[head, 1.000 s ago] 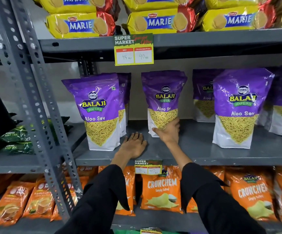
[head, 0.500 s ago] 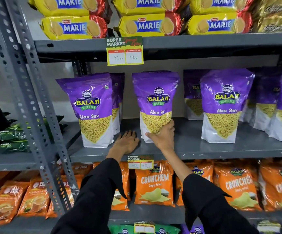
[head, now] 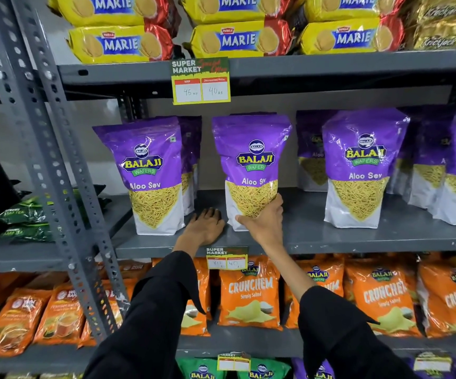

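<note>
- The middle purple bag [head: 251, 154] has been pulled forward on the grey shelf [head: 358, 236] since a second ago. It was further back then.
- Its bottom is now almost in line with the front bag to its left [head: 153, 173]. So the row looks nearly even, and little pulling seems to be left.
- The bag is held low down by the right hand [head: 262, 222]. The thumb is laid across the front and the fingers are wrapped round the right side.
- The left hand [head: 206, 227] is laid flat on the shelf just beside the bag. Its fingers are straight and nothing is held. It has been kept there all along.
- The bag is stood upright, puffy and shiny. "Balaji Wafers" and "Aloo Sev" are printed on it. Thin yellow sticks are shown in a pointed patch on the white bottom.
</note>
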The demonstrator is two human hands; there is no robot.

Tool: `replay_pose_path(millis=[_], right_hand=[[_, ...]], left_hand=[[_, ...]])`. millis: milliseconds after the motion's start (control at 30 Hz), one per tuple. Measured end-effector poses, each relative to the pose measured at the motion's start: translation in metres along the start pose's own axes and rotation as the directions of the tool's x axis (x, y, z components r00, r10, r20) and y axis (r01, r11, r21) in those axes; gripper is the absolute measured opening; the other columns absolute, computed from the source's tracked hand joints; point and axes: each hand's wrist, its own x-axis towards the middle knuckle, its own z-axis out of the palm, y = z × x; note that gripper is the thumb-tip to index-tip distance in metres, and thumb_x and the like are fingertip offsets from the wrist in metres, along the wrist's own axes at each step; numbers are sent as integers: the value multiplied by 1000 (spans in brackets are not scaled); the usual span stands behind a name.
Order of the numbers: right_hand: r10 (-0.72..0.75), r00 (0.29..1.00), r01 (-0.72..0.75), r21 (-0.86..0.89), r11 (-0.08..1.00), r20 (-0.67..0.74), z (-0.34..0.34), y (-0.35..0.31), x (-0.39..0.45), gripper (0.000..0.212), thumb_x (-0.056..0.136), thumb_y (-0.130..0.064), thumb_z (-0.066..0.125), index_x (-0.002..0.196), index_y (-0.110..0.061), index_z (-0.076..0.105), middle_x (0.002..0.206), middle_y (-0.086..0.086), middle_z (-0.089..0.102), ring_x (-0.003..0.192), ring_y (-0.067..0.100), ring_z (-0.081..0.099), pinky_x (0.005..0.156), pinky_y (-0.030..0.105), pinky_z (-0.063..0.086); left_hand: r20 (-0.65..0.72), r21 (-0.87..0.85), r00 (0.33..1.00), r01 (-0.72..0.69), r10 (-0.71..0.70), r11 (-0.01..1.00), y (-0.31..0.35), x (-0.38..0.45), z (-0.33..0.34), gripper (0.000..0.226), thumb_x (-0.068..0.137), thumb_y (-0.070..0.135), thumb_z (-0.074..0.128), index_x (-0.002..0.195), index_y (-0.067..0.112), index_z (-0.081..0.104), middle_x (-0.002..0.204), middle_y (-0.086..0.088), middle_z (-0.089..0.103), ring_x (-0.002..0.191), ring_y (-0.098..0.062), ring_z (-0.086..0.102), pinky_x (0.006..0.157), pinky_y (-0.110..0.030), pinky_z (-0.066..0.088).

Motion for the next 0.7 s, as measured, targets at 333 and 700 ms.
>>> replay_pose_path(millis=[333, 700], right_hand=[[13, 1000, -13, 6, 1000, 2, -3, -1, -2, 113, 62, -30, 94, 147, -11, 22, 146, 18, 41, 136, 37, 46, 103, 52, 51], [19, 1000, -19, 31, 999, -1, -6, 3, 0, 117, 65, -26, 93, 152, -11, 16, 150, 19, 37, 139, 38, 42, 106, 52, 47]], left_hand=[[3, -13, 1000, 6, -6, 1000, 0, -1, -1, 64, 104, 42, 15, 161, 13, 8, 170, -8, 4, 157, -25, 3, 125, -50, 5], [2, -10, 1000, 7, -7, 1000, 2, -2, -1, 63, 104, 41, 15, 161, 14, 8, 170, -7, 5, 157, -24, 2, 126, -48, 3]])
